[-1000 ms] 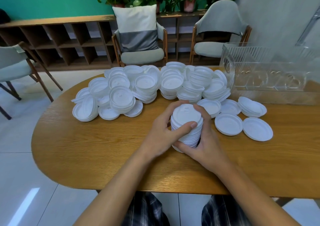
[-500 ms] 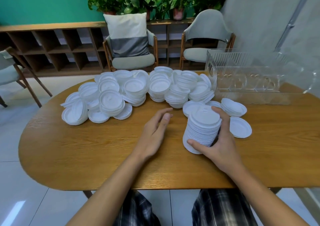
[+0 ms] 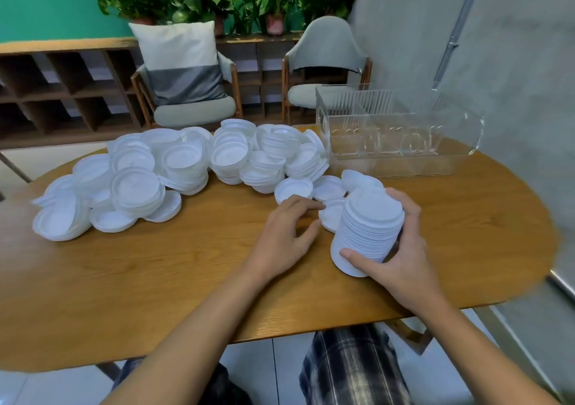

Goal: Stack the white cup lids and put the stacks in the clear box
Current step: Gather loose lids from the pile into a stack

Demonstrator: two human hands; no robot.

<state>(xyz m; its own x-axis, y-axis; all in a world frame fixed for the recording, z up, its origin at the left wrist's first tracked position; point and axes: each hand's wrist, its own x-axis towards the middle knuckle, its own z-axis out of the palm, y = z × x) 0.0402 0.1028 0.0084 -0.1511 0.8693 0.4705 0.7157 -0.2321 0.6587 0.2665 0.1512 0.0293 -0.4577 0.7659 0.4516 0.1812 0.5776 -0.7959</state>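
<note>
One hand now carries what two held a second ago. The right hand (image 3: 401,249) alone grips the stack of lids (image 3: 368,227), thumb across its lower front and fingers curled round the far side. The left hand (image 3: 286,236) has let go and sits low over the table (image 3: 155,280), fingers loosely spread, tips beside a loose lid (image 3: 331,218) at the stack's nine o'clock. The stack has shifted from mid-table toward three o'clock and leans; whether its bottom edge touches the wood I cannot tell. The clear box (image 3: 389,143) stands at its one o'clock, with no lids showing inside. The big pile of lids (image 3: 186,168) remains at ten to twelve o'clock. This batch looks finished, and the carry to the box seems begun.
</note>
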